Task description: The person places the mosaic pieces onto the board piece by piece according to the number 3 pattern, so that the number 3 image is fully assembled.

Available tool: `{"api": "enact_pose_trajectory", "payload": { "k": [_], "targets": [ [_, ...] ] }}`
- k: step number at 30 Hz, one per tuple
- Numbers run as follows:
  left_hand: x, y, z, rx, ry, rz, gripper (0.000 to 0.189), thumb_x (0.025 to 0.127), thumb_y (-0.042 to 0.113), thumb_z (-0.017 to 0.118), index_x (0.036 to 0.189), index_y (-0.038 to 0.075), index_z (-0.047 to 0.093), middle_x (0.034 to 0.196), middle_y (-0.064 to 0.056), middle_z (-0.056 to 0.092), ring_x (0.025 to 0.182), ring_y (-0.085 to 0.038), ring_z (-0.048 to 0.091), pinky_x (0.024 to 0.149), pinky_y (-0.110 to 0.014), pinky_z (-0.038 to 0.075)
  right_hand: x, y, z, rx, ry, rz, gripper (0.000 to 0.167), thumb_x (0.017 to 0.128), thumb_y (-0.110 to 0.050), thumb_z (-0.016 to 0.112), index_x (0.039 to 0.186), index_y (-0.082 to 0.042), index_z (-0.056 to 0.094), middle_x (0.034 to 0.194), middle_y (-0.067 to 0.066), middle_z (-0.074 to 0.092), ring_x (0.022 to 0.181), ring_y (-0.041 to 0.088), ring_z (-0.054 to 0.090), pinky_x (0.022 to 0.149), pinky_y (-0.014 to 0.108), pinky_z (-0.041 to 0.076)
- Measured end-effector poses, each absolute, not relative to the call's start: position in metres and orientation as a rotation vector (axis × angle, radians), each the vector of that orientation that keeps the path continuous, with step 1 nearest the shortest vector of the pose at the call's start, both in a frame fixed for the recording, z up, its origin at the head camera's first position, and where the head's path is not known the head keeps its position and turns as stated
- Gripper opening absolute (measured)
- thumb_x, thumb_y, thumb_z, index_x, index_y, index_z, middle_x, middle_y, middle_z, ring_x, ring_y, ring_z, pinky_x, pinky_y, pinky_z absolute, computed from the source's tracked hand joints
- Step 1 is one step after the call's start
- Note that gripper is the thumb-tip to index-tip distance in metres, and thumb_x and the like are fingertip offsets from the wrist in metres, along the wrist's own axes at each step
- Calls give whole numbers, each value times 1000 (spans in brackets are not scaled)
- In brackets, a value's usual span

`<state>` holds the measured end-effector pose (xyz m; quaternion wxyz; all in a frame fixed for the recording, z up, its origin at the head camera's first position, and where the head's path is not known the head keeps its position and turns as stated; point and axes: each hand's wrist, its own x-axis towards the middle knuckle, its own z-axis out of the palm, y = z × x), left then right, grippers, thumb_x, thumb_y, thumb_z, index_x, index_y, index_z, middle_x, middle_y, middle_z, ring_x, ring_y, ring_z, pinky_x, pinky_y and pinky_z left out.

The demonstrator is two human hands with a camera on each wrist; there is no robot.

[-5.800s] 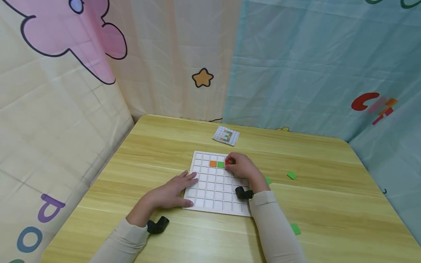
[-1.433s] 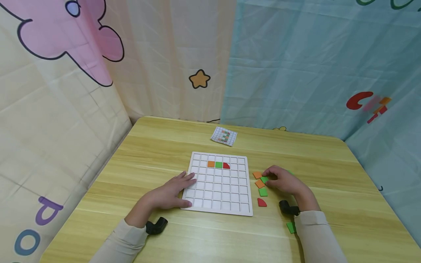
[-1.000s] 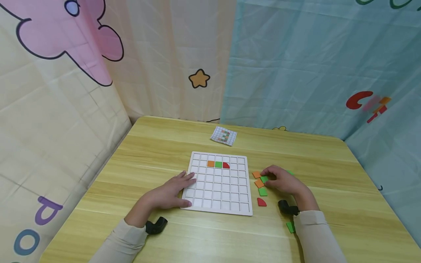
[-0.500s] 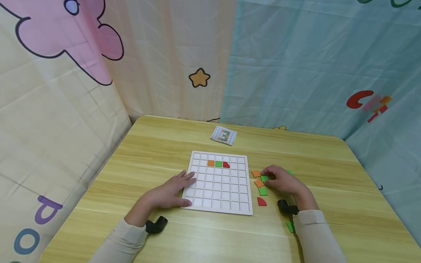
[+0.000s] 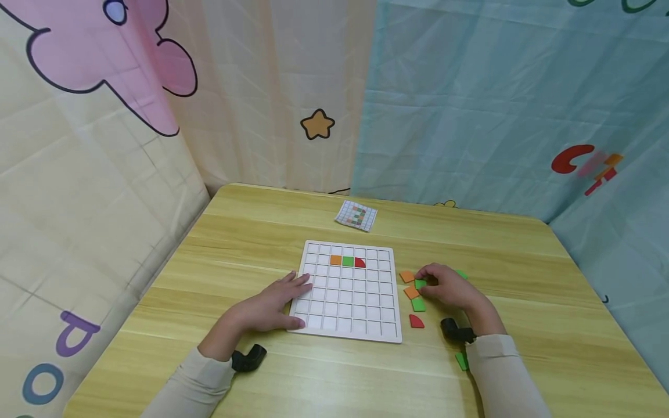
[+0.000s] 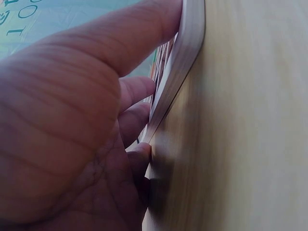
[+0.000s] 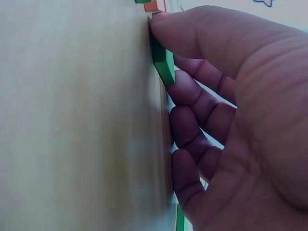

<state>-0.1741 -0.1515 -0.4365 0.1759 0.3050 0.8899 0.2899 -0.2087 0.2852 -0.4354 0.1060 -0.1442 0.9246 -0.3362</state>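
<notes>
1. The right hand (image 5: 449, 288) sits on the tabletop (image 5: 522, 302) right of the white grid board (image 5: 347, 291), and its fingers (image 7: 166, 24) are curled around a small green square tile (image 5: 420, 284).
2. In the right wrist view that green tile (image 7: 164, 62) is tipped up on edge against the tabletop, thumb on one side and fingers on the other.
3. It's square, so no real long axis to call.
4. Loose tiles lie just left of that hand: two orange tiles (image 5: 407, 276), another green one (image 5: 418, 304) and a red quarter-round piece (image 5: 416, 321).
5. The left hand (image 5: 272, 305) lies flat with straight fingers on the board's near-left edge, holding nothing.
6. The board has orange, green and red pieces (image 5: 347, 261) in a row near its far side.
</notes>
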Motion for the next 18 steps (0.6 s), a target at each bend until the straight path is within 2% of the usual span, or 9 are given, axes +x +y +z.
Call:
{"api": "enact_pose_trajectory", "payload": {
  "k": [18],
  "targets": [
    [-174,-151,-436,853,2521,817,81,89,38,74,155,11,35,164,-2,19,151,-32,4,117,-57,14,-209,286,-438,-403,2749,-976,18,90,-7,70,107,-6,66,106,6,63,96,24,54,89,44,46]
  ]
}}
